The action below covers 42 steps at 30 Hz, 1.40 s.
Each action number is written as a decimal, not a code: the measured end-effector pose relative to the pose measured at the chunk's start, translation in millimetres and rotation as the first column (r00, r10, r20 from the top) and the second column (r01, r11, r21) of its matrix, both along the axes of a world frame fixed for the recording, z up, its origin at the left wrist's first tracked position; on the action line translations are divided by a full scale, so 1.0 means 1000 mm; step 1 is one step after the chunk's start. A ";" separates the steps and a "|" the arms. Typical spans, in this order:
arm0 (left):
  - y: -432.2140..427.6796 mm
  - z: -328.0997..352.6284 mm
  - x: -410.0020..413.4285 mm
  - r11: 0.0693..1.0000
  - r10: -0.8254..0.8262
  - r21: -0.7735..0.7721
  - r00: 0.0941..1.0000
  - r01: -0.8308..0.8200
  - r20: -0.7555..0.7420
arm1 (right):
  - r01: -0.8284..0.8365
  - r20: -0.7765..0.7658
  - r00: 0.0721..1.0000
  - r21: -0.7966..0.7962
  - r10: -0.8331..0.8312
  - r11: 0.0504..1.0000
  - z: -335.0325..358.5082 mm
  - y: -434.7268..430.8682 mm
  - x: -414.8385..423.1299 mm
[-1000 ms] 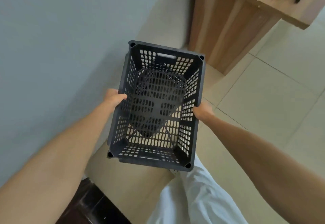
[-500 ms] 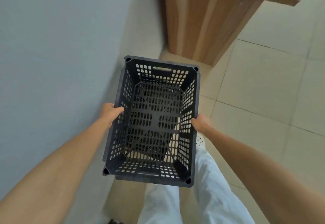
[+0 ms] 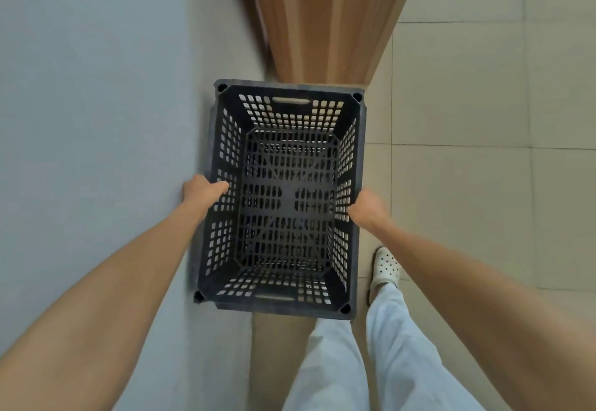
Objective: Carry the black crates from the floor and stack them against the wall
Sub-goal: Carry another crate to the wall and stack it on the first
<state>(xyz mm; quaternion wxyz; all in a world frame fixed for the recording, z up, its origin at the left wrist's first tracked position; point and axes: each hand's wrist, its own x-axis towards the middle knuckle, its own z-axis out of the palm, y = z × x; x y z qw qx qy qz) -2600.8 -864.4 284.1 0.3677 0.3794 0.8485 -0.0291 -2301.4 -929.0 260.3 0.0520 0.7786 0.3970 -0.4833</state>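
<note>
Grips one black crate (image 3: 287,191) by its long rims, left hand (image 3: 203,191) and right hand (image 3: 369,209) each curled over a side, upright just beside the wall (image 3: 80,120). Seems mid-placement, not yet released; shows no stack and no other crates.

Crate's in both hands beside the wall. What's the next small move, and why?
Probably lower the crate straight down. The left hand and right hand grip its long sides, its left side runs close along the wall, and its far end is at the cabinet, so it seems lined up. What lies under it is hidden.
</note>
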 end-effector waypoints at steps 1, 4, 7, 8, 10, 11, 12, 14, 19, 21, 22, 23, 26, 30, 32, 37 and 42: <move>-0.001 -0.002 0.001 1.000 -0.027 -0.016 0.999 0.026 -0.028 | -0.025 0.018 1.000 0.012 0.025 1.000 0.000 -0.001 -0.003; -0.007 -0.008 0.001 0.995 -0.073 -0.072 0.993 0.066 -0.094 | -0.124 0.106 0.987 0.056 0.118 0.991 -0.002 -0.007 -0.009; -0.015 -0.014 0.001 0.995 -0.086 -0.063 0.992 0.080 -0.091 | -0.140 0.127 0.984 0.098 0.127 0.985 -0.004 -0.012 -0.009; -0.016 -0.015 0.002 0.996 -0.080 -0.048 0.994 0.076 -0.080 | -0.149 0.131 0.982 0.102 0.135 0.984 -0.004 -0.012 -0.009; -0.021 -0.017 0.005 0.999 -0.033 -0.013 0.998 0.033 -0.044 | -0.168 0.136 0.979 0.110 0.153 0.980 -0.003 -0.012 -0.010; -0.025 -0.018 0.007 1.000 -0.003 0.012 1.000 0.004 -0.028 | -0.167 0.129 0.980 0.123 0.151 0.978 -0.002 -0.013 -0.010; -0.029 -0.019 0.008 0.999 0.016 0.041 1.000 -0.015 -0.016 | -0.162 0.117 0.982 0.139 0.147 0.977 -0.003 -0.014 -0.009; -0.040 -0.022 0.010 0.996 0.006 0.090 1.000 -0.005 -0.019 | -0.155 0.103 0.985 0.157 0.140 0.975 -0.004 -0.016 -0.006; -0.045 -0.027 0.009 0.984 0.008 0.176 0.998 0.002 -0.057 | -0.161 0.083 0.985 0.153 0.150 0.975 -0.002 -0.015 -0.004; -0.046 -0.025 0.015 0.957 -0.016 0.289 0.998 0.031 -0.052 | -0.173 0.076 0.984 0.150 0.163 0.973 -0.002 -0.016 -0.005; -0.050 -0.025 0.022 0.936 -0.058 0.345 0.997 0.072 -0.051 | -0.173 0.063 0.984 0.150 0.165 0.974 -0.003 -0.017 -0.005; -0.054 -0.024 0.032 0.921 -0.114 0.371 0.993 0.121 -0.041 | -0.170 0.050 0.985 0.148 0.165 0.974 -0.003 -0.018 -0.006; -0.069 -0.028 0.069 0.944 -0.243 0.250 0.966 0.214 0.090 | -0.163 0.008 0.987 0.118 0.163 0.980 -0.002 -0.015 -0.002; -0.093 -0.038 0.111 0.914 -0.389 0.016 0.862 0.407 0.326 | -0.199 -0.011 0.980 0.088 0.200 0.976 -0.002 -0.007 0.005; -0.113 -0.045 0.128 0.867 -0.425 -0.041 0.781 0.497 0.458 | -0.208 0.007 0.978 0.165 0.210 0.964 -0.004 -0.009 0.006; -0.158 -0.055 0.164 0.865 -0.363 -0.088 0.738 0.494 0.569 | -0.555 0.304 0.832 0.410 0.465 0.724 -0.013 -0.020 0.021; -0.199 -0.058 0.183 0.982 -0.161 0.012 0.796 0.189 0.584 | -0.932 0.478 0.254 0.355 0.841 0.079 -0.030 -0.034 0.042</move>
